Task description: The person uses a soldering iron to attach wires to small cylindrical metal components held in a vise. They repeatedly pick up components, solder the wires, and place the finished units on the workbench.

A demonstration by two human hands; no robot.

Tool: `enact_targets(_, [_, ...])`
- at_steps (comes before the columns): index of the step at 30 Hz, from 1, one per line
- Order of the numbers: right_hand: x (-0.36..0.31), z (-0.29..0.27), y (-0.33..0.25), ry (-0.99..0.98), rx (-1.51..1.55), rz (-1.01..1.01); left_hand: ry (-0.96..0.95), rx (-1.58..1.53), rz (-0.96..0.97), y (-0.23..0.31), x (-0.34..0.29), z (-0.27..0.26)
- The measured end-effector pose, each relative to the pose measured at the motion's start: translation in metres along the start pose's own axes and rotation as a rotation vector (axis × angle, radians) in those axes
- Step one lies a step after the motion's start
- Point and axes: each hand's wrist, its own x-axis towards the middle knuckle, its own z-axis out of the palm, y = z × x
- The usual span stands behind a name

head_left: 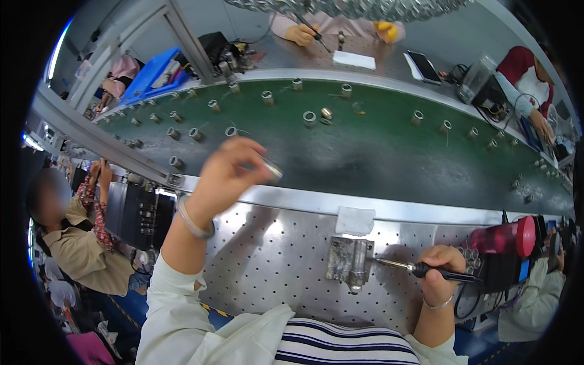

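Note:
My left hand [228, 170] is raised over the near edge of the green conveyor belt [377, 161]. Its fingers pinch a small silvery metal cylinder [273, 171]. My right hand [439, 271] grips a soldering iron [420, 268] by its black handle, low over the perforated metal worktop [261, 261]. The iron's tip points left, close to the right side of a metal holding fixture [351, 261], though I cannot tell whether they touch. A folded whitish pad [355, 221] lies just beyond the fixture, against the belt's rail.
Several small metal cylinders, such as one [309, 118], stand along the belt. A pink container [504, 236] is at the right of the worktop. A metal frame post [115, 143] crosses on the left. Across the belt, another person's hand [302, 34] holds an iron near a phone [424, 66].

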Motion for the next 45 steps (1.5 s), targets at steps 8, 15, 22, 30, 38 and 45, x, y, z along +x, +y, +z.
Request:
enact_targets(8, [0.001, 0.001, -0.003, 0.007, -0.053, 0.011, -0.544, -0.888, -0.353, 0.030, -0.013, 0.101])
enact_targets(15, [-0.002, 0.000, -0.002, 0.053, -0.057, 0.032, -0.737, -1.007, -0.367, 0.026, 0.000, 0.115])
enact_targets(22, [-0.005, -0.001, -0.003, -0.002, 0.089, 0.043, -0.648, -0.965, -0.337, 0.036, -0.023, 0.116])
enact_targets(30, [-0.003, -0.001, 0.000, -0.094, -0.018, 0.014, -0.524, -1.006, -0.193, 0.034, -0.032, 0.121])
enact_targets(38, [-0.002, -0.001, 0.000, -0.111, -0.078, -0.022, -0.551, -0.956, -0.128, 0.030, -0.032, 0.124])
enact_targets(45, [0.001, -0.003, -0.001, -0.161, -0.124, -0.069, -0.558, -0.960, -0.081, 0.030, -0.032, 0.124])
